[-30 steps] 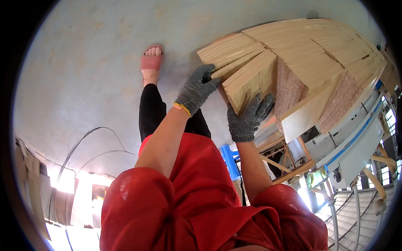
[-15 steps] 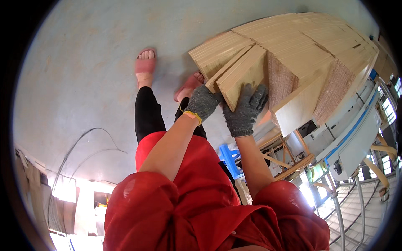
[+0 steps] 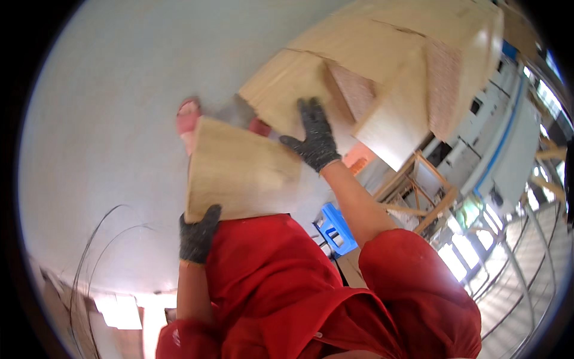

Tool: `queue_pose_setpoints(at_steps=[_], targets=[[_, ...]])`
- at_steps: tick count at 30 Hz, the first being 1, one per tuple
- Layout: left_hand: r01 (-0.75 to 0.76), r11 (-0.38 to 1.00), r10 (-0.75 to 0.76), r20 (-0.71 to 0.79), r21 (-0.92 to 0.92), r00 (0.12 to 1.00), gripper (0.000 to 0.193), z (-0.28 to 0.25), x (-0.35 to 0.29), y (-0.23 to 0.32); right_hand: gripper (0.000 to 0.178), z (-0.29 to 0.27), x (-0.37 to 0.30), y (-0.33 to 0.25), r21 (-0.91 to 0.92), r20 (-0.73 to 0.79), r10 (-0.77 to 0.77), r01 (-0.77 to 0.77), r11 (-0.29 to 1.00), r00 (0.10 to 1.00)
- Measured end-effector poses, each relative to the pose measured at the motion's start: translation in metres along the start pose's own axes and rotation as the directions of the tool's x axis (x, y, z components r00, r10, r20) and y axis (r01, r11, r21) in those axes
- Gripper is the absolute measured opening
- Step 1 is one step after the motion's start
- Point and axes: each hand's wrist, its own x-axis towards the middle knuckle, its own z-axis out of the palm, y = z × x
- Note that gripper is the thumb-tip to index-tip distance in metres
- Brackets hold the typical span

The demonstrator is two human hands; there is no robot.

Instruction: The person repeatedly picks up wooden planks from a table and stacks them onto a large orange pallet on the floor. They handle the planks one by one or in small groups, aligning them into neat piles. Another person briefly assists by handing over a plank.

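Observation:
My left hand, in a dark grey knit glove, grips the near left corner of a flat wooden board. The board lies across in front of my red clothing, apart from the stack of wooden boards at the far right. My right hand, gloved alike, has its fingers spread over the near end of that stack, just past the held board's right edge. Whether its fingertips touch the wood I cannot tell. One pale panel leans out from the stack's near side.
Beside my right forearm stands a blue plastic stool. A wooden frame is farther right, near a white bench with a blue stripe. Thin dark wire curls up from the floor at the left. My feet, in pink sandals, are beyond the board.
My left hand has swung left and nearer, carrying a board off the stack. My right hand has let go of the wood it held and moved slightly left, its fingers now spread.

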Motion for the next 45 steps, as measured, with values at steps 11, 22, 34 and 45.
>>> queue_pose_setpoints(at_steps=[11, 22, 34, 45], targets=[[-0.212, 0.972, 0.227, 0.176, -0.098, 0.958, 0.051, -0.064, -0.076, 0.048, 0.083, -0.097, -0.137, -0.071, 0.153, -0.085, -0.245, 0.256, 0.954, 0.966], [-0.484, 0.872, 0.245, 0.792, 0.072, 0.559, 0.024, 0.224, -0.051, 0.048, 0.101, -0.184, -0.119, 0.055, -0.212, -0.147, -0.009, -0.022, 0.977, 0.989], [-0.934, -0.202, 0.884, 0.465, 0.296, -0.044, 0.038, 0.255, 0.001, 0.140, 0.071, -0.134, -0.086, 0.107, -0.255, -0.253, -0.016, -0.051, 0.966, 0.967], [-0.507, -0.830, 0.221, 0.972, 0.232, 0.083, 0.075, 0.387, 0.000, 0.211, 0.080, -0.063, -0.102, 0.067, 0.791, 0.492, 0.855, 0.326, -0.517, 0.164]])
